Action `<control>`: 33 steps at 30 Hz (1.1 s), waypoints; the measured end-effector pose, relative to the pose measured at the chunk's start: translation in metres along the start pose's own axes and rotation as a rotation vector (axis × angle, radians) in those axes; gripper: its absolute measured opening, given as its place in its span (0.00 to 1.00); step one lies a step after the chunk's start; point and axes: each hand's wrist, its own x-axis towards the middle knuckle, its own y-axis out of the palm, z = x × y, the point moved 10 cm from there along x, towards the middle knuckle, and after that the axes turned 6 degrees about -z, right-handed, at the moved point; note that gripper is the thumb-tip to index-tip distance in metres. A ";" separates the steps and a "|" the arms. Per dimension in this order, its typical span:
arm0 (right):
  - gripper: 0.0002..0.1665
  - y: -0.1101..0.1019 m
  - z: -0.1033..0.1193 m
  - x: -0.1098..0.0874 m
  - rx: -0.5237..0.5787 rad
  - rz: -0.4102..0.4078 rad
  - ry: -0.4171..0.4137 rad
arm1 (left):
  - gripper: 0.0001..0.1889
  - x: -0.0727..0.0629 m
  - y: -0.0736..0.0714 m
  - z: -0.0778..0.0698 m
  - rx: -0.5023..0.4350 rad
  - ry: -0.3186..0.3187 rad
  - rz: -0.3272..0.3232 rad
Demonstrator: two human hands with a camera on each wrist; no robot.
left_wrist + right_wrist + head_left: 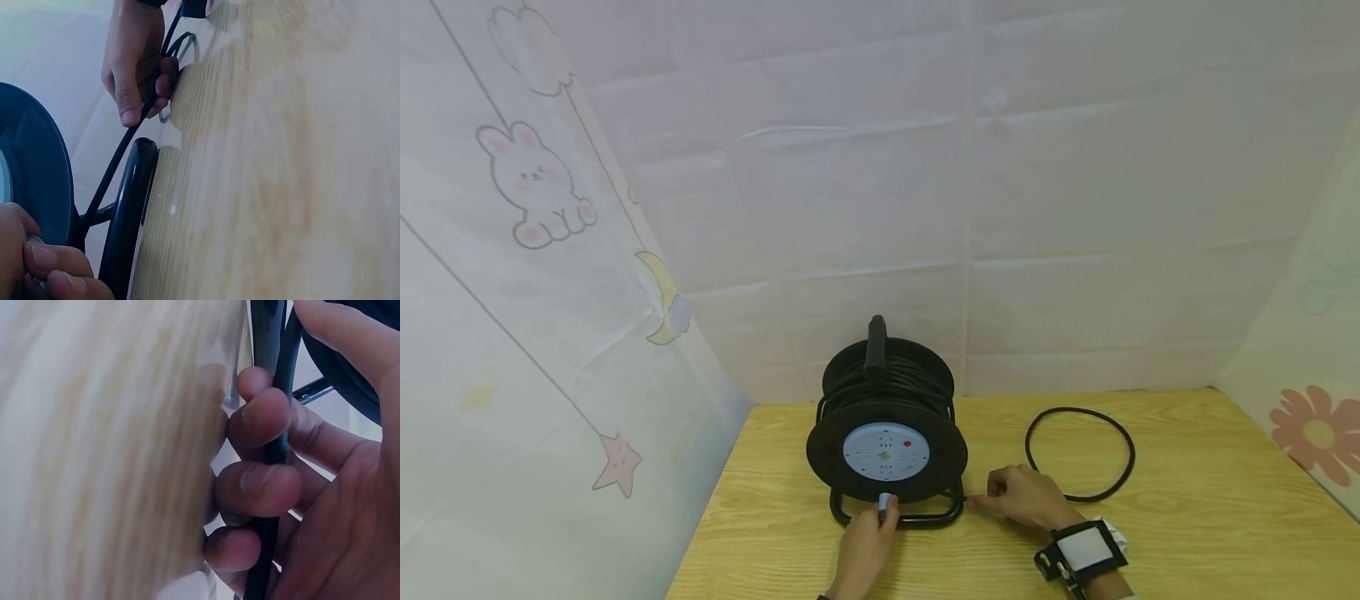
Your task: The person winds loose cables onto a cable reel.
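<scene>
A black cable reel [826,454] with a pale blue socket panel [865,454] stands on the wooden table, tilted back on its tubular frame [925,522]. My left hand [865,542] pinches the light blue knob [883,502] at the reel's lower front. To the right of the frame, my right hand [1026,497] holds the black cable [287,359] low over the table. In the right wrist view the fingers [262,419] curl round the cable. From that hand the cable runs to the reel in the left wrist view, and its loose length [1131,454] lies in a loop behind the hand.
The reel's carrying handle [876,350] rises at the top, and more black cable [917,379] is wound on the drum. Behind the wooden table [1195,517] hangs a pale cloth backdrop [865,208], with a printed side cloth [535,333] at the left.
</scene>
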 end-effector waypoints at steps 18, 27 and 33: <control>0.26 -0.002 -0.015 -0.005 -0.029 0.008 0.064 | 0.28 0.000 -0.012 0.000 0.005 -0.062 0.021; 0.26 -0.009 -0.024 -0.009 -0.050 -0.002 0.108 | 0.28 0.002 -0.019 0.005 -0.002 -0.023 -0.052; 0.26 -0.009 -0.027 -0.011 -0.047 0.006 0.121 | 0.29 0.001 -0.019 0.010 -0.029 -0.015 -0.057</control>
